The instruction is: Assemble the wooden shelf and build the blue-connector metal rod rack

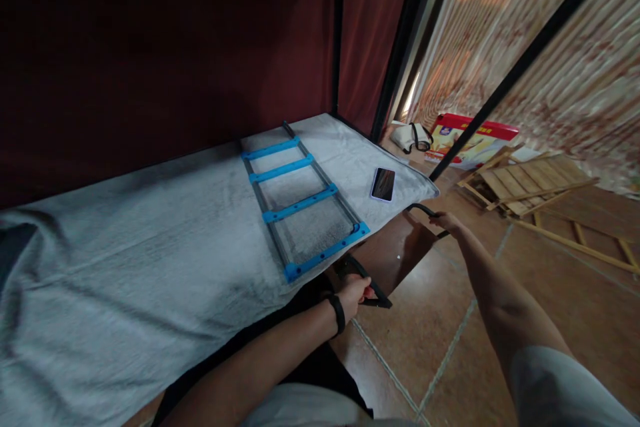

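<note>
My left hand, with a black band on the wrist, is closed around a black armrest-like bar. My right hand grips a second black curved bar farther to the right. Between the two bars lies a flat brown panel, partly below the bed-like surface's edge; its whole shape is hidden. Beyond my hands, on the grey-white cloth, rests a ladder-like frame of grey tubes and blue crosspieces. A phone with a pale case lies flat to the frame's right.
A slanting black pole rises near the cloth's right corner. Past it on the tiled floor are a red-and-yellow box, a white bag with a black strap, and folded wooden slatted furniture. Dark red panels stand behind.
</note>
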`<state>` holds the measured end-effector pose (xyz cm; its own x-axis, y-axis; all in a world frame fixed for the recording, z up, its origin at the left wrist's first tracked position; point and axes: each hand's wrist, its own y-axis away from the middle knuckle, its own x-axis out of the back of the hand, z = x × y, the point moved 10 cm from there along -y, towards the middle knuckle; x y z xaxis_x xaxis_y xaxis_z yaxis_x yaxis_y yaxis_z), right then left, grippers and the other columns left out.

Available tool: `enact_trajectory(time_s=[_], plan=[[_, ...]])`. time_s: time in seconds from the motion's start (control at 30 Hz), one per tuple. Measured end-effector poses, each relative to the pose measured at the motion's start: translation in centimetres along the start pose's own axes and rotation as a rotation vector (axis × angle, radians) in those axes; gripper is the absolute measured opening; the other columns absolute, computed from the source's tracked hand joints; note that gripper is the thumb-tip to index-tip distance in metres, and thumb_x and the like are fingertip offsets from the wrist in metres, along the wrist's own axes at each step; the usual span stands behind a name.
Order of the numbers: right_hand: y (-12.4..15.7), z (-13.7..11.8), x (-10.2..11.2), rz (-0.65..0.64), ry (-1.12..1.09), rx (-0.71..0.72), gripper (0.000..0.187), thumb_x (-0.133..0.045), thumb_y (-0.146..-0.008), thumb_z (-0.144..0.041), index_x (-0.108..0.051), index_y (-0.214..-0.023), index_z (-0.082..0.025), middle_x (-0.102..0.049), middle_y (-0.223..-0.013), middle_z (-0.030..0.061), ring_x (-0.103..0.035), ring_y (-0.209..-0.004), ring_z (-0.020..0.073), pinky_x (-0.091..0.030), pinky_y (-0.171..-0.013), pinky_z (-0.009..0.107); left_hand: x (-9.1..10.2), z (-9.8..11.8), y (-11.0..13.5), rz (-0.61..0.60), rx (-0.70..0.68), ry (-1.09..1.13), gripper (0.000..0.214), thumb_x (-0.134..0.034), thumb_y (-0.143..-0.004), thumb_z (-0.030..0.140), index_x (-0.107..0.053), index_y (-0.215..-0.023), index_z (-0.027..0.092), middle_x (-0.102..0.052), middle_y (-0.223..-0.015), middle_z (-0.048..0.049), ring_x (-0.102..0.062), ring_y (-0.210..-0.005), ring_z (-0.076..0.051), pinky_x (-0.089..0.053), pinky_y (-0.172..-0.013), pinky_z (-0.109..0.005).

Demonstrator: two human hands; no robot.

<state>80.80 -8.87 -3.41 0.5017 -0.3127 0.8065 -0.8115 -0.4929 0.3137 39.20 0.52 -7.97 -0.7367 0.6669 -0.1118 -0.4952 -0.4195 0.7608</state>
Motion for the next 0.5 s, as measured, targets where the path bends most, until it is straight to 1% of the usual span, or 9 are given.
enact_trajectory(time_s=[0.07,0.17,0.27,0.37,0.43,0.5], plan=[[-0.4,0.1,-0.3,-0.003,0.023,-0.008,0.015,-0.061,-0.072,-0.025,-0.071,-0.072,-0.014,-0.060,-0.054,0.0019,-0.055,-0.057,0.0139,-0.043,-0.055,0.023,-0.1,-0.2,-0.1,-0.013,0.014,-0.008,0.025,-0.068,-0.085,0.026,-0.057,-0.067,0.012,-0.058,-0.057,-0.0001,-0.047,-0.047,-0.005,-0.028,-0.048,-0.018],[-0.8,0.3,-0.5,0.014,0.080,-0.031,0.018,-0.058,-0.074,-0.026,-0.072,-0.077,-0.014,-0.061,-0.057,0.0024,-0.058,-0.060,0.0158,-0.045,-0.057,0.025,0.1,0.1,-0.3,-0.044,0.017,-0.019,0.024,-0.066,-0.086,0.022,-0.057,-0.067,0.012,-0.058,-0.057,-0.0004,-0.047,-0.046,-0.005,-0.029,-0.049,-0.019],[-0.8,0.4,-0.6,0.028,0.151,-0.067,0.025,-0.058,-0.076,-0.029,-0.073,-0.088,-0.013,-0.067,-0.068,0.0064,-0.064,-0.070,0.0205,-0.049,-0.064,0.029,0.5,0.3,-0.2,-0.084,0.011,-0.026,0.024,-0.070,-0.083,0.023,-0.058,-0.066,0.011,-0.059,-0.057,-0.0007,-0.049,-0.047,-0.005,-0.029,-0.048,-0.019],[-0.4,0.5,-1.0,0.044,0.232,-0.114,0.035,-0.058,-0.079,-0.032,-0.071,-0.105,-0.013,-0.071,-0.091,0.0128,-0.067,-0.090,0.0278,-0.051,-0.080,0.039,0.8,0.0,0.1,-0.104,-0.006,-0.024,0.023,-0.070,-0.082,0.022,-0.059,-0.066,0.011,-0.059,-0.056,-0.0002,-0.048,-0.047,-0.005,-0.028,-0.048,-0.019],[0.1,0.7,-1.2,0.061,0.287,-0.152,0.043,-0.056,-0.081,-0.035,-0.067,-0.117,-0.014,-0.069,-0.105,0.0169,-0.064,-0.104,0.0340,-0.048,-0.091,0.049,0.8,-0.3,0.4,-0.118,-0.021,-0.015,0.020,-0.067,-0.084,0.018,-0.060,-0.066,0.011,-0.059,-0.056,0.0001,-0.048,-0.047,-0.005,-0.028,-0.048,-0.019],[0.7,0.7,-1.5,0.089,0.341,-0.164,0.049,-0.055,-0.082,-0.039,-0.063,-0.124,-0.015,-0.065,-0.118,0.0195,-0.059,-0.115,0.0388,-0.042,-0.097,0.057,0.9,-0.5,0.6,-0.125,-0.036,-0.002,0.019,-0.066,-0.084,0.016,-0.061,-0.067,0.011,-0.059,-0.057,0.0004,-0.048,-0.047,-0.004,-0.028,-0.048,-0.019]])
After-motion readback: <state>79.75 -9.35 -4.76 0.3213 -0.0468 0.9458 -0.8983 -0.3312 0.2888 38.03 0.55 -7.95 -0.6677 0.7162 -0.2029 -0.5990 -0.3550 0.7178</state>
